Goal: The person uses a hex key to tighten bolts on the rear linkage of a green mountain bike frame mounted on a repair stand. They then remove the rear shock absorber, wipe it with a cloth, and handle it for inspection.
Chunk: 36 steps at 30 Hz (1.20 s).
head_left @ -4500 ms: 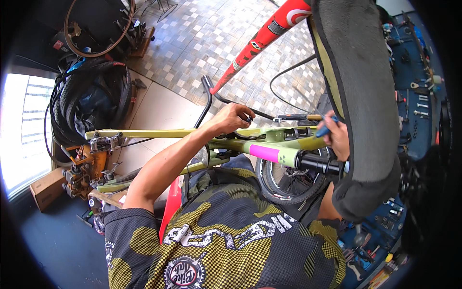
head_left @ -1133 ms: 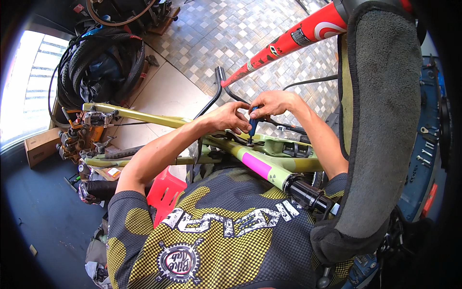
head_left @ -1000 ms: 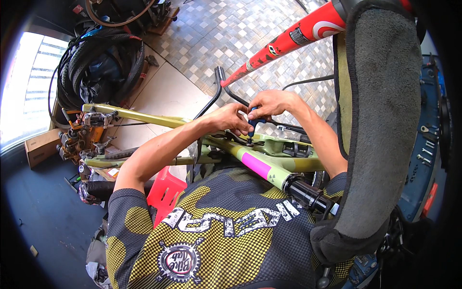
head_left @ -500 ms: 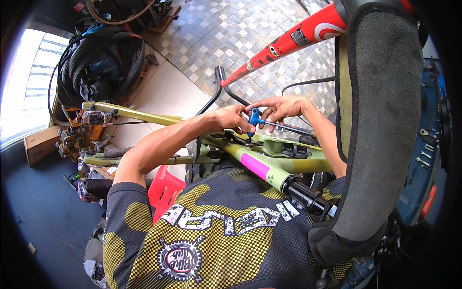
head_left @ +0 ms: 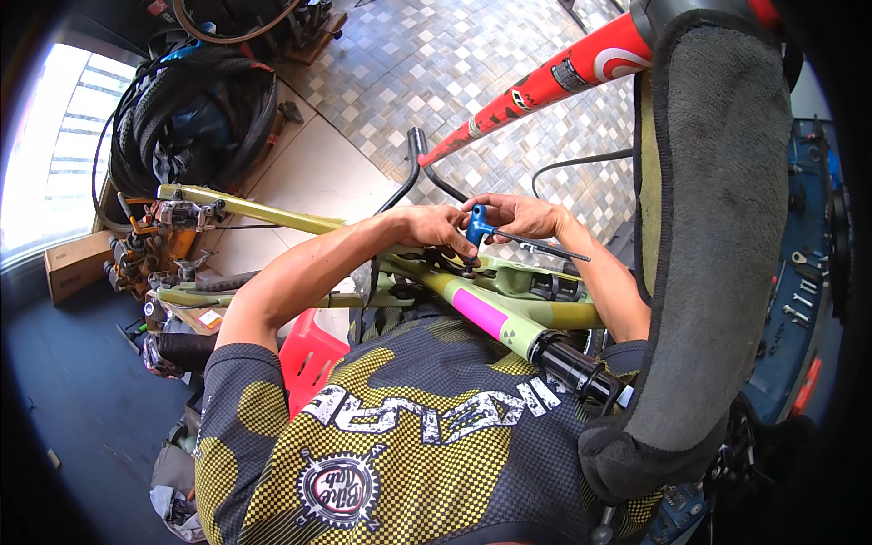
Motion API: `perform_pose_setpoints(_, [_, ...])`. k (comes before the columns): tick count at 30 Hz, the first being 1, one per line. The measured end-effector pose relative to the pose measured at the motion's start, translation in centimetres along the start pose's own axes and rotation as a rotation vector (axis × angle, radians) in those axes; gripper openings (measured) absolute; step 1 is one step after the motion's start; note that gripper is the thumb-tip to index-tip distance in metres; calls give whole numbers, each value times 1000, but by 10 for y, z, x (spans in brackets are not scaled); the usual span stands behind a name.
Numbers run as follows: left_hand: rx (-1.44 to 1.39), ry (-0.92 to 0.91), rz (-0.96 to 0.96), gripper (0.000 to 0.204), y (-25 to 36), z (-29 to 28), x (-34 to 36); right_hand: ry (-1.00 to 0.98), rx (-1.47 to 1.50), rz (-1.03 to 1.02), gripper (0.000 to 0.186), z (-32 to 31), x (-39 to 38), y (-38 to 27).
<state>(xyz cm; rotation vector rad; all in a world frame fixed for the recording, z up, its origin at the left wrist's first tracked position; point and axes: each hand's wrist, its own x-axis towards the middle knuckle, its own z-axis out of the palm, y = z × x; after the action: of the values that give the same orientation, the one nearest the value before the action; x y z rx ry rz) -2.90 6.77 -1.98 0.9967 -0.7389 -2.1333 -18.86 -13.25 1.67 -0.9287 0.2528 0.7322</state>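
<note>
Blue T-handle hex key [head_left: 476,225] is pinched by L hand [head_left: 429,227], over green bike frame [head_left: 443,282], long shaft pointed R. R hand [head_left: 531,218] is curled close beside; its grip can't be told. Tyres [head_left: 159,136] are piled far L; red tube [head_left: 545,74] is slanted, far R.

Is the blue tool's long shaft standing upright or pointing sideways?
Sideways: the shaft juts from the handle out toward the right forearm.
</note>
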Motion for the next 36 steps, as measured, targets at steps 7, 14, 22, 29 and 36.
perform_pose_setpoints(7, [345,102,-8,61,16,4,-15,184,-331,-14,69,16,-4,-13])
perform_pose_setpoints(14, [352,51,-29,60,10,5,-12,313,-994,-26,60,26,2,-33])
perform_pose_setpoints(22, [423,40,-68,60,3,5,-12,311,-873,-347,36,28,-1,-16])
perform_pose_setpoints(29, [1101,24,-84,47,25,37,-92,366,-1070,-242,23,63,27,-31])
perform_pose_setpoints(36, [1264,182,130,62,31,73,-105,563,-1442,241,36,98,58,-42])
